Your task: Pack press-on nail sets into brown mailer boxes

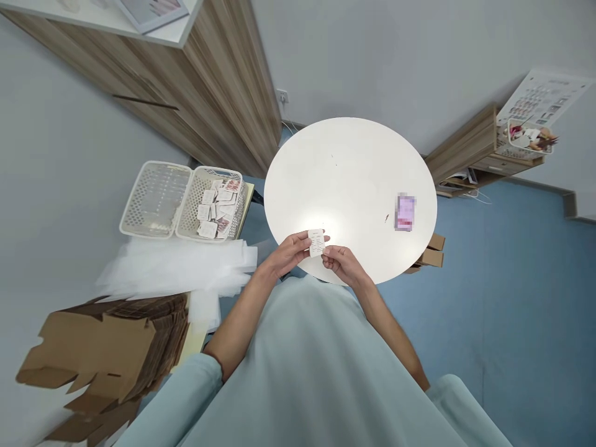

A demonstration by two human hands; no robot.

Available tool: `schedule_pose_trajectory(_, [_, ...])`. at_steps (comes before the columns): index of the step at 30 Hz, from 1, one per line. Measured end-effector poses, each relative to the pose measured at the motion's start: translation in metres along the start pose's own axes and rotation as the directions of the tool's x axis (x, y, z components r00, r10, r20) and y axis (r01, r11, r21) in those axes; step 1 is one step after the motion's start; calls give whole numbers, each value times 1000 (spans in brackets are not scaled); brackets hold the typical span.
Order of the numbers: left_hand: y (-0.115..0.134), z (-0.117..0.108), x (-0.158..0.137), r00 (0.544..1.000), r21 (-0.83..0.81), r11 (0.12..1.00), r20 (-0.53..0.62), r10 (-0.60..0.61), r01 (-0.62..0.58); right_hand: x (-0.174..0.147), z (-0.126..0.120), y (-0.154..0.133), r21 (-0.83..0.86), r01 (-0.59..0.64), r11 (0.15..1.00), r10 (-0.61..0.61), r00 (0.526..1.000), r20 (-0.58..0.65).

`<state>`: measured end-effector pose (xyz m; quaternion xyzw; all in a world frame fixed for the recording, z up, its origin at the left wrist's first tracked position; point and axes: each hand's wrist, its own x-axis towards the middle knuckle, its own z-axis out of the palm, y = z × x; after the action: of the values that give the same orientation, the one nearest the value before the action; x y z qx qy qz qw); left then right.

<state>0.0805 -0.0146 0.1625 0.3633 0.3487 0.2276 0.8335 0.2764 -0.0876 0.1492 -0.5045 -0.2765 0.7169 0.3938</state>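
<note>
Above the near edge of the round white table [349,161], a small white printed card [316,243] is held up between both hands. My left hand [292,251] grips it from its left side, thumb in front and fingers partly behind. At its lower right corner my right hand [342,261] pinches it, with the other fingers curled in. Lines of dark print face me, too small to read. On the right of the table lies a blurred purple and pink item [405,212], apart from both hands.
Left of the table, a white perforated basket [186,220] holds several similar cards [218,205]; another perforated basket [153,198] adjoins it. White translucent sheets [177,267] and folded brown cardboard boxes [102,347] lie nearer me. Wooden cabinets [223,81] stand behind; small boxes [433,251] show at right.
</note>
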Motion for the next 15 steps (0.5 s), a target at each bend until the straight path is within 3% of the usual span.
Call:
schedule_pose_trajectory(5, [1, -5, -1, 961, 153, 988, -275, 38, 4, 5, 11, 2, -224, 44, 974, -104, 958, -266])
schedule_pose_trajectory(8, [-2, -8, 0, 904, 267, 964, -413, 112, 2, 3, 26, 1, -376, 95, 922, -216, 931, -295])
schedule_pose_trajectory(12, [-7, -12, 2, 874, 365, 931, -454, 172, 6, 4, 44, 1, -561, 133, 817, -346, 891, -293])
schedule_pose_trajectory(15, [-4, -17, -4, 874, 403, 915, -444, 198, -3, 8, 43, 2, -549, 155, 821, -368, 880, -301])
